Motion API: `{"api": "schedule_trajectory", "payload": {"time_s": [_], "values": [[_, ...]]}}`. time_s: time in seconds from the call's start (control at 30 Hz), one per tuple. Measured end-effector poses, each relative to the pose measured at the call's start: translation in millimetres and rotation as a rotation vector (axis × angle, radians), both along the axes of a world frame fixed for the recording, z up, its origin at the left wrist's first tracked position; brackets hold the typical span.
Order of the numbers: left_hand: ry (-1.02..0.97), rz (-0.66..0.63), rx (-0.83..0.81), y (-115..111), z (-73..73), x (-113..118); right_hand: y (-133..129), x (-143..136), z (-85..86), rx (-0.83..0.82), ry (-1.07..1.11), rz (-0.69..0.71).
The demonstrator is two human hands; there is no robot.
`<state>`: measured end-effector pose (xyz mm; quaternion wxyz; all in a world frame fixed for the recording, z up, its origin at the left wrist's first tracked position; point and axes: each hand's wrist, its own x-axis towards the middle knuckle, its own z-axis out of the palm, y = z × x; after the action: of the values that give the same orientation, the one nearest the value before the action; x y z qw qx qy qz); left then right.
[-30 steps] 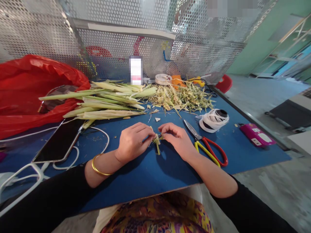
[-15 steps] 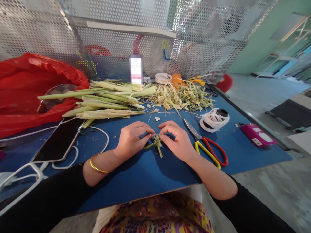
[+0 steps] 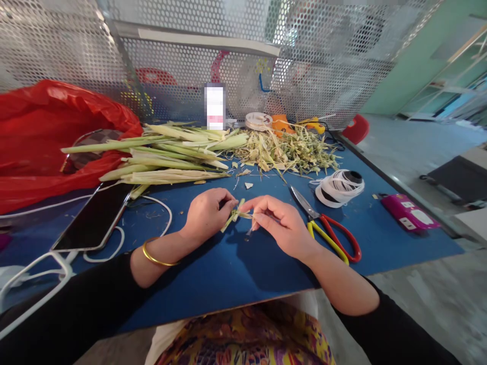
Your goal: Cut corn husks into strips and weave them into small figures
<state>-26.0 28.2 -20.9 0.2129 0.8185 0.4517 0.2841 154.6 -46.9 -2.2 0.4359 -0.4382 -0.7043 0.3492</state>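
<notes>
My left hand [image 3: 208, 213] is closed, thumb and forefinger pinching a small knotted piece of green leaf strips [image 3: 236, 214] just above the table. From the other side, my right hand [image 3: 283, 225] has its thumb and forefinger pressed together on a pale strip end of that piece. A thin, shiny clear bit shows below the right fingertips, too small to name. Right of that hand lie scissors [image 3: 326, 234] with one red and one yellow handle, their blades partly apart. Behind them stands a spool of white thread [image 3: 340, 188].
Long pale-green husk leaves [image 3: 167, 161] lie across the back, beside a heap of leaf scraps [image 3: 297, 149]. A red plastic bag [image 3: 45, 111] and a phone with a white cable [image 3: 95, 217] fill the left. A purple packet [image 3: 409, 212] sits near the right edge.
The knotted piece has turned, its strips now pointing down-left instead of straight down. My right hand has shifted slightly down and its fingers have curled in closer together.
</notes>
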Motion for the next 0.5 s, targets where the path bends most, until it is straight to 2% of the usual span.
{"api": "schedule_trajectory", "payload": {"time_s": [0.1, 0.2, 0.3, 0.4, 0.5], "values": [[0.029, 0.016, 0.026, 1, 0.2, 0, 0, -2, -0.7, -0.141, 0.036, 0.037], [-0.059, 0.026, -0.038, 2, 1.9, 0, 2, -2, -4.8, -0.148, -0.03, -0.018], [-0.312, -0.057, -0.201, 2, 5.3, 0, 3, 0, -9.0, -0.104, -0.098, -0.071], [-0.552, -0.182, -0.435, 0, 8.7, 1, 4, 1, -9.9, -0.103, -0.117, -0.091], [-0.618, -0.246, -0.585, -1, 9.9, 1, 3, 1, -8.0, -0.105, -0.125, -0.1]]}}
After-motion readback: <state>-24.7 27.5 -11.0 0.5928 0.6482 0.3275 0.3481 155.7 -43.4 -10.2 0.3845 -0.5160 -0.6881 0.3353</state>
